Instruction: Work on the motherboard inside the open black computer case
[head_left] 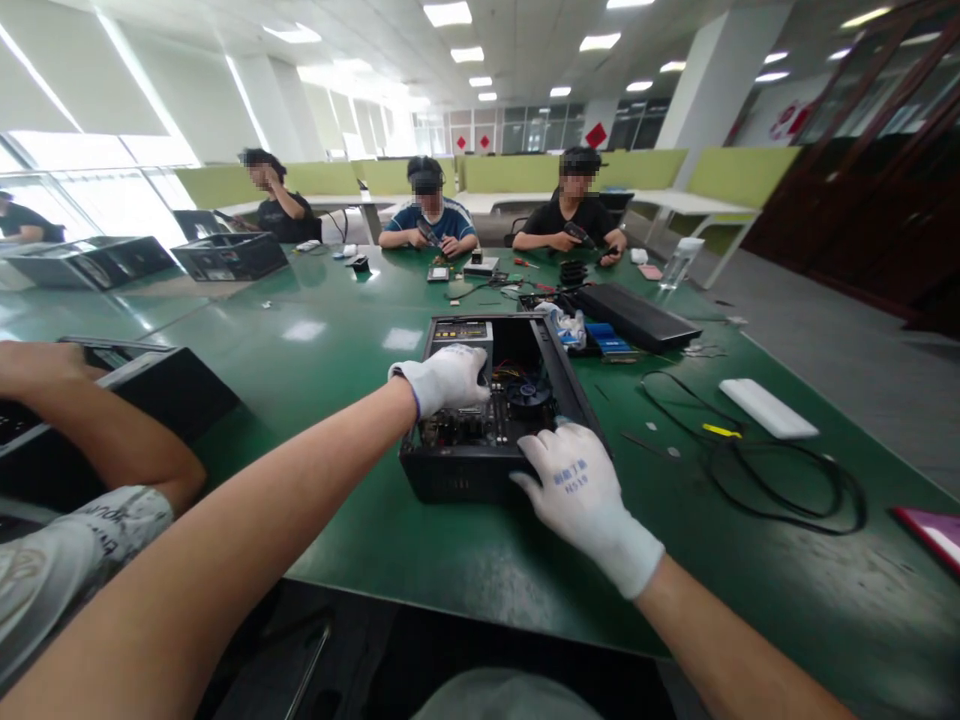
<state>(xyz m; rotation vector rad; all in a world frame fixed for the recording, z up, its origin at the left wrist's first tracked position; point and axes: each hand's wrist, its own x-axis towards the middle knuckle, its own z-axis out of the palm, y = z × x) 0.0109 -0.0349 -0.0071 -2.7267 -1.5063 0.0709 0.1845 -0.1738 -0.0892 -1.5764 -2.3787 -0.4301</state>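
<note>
An open black computer case (457, 480) lies on its side on the green table, showing a silver power supply (466, 332), a round black fan (527, 392), coloured wires and a circuit board. My left hand (452, 380), in a white glove, reaches over the case's left side beside the power supply; its fingers are bent, and their tips are partly hidden inside. My right hand (574, 475), also gloved in white, rests on the near right corner of the case, thumb apart from the fingers at the front edge, with nothing visible in it.
At left, a person's arm (112, 410) rests by another dark case (180, 395). A black panel (637, 315) and blue part (609, 340) lie behind right. A black cable (780, 505) and white block (769, 408) are at right. Several people sit across the table (337, 540).
</note>
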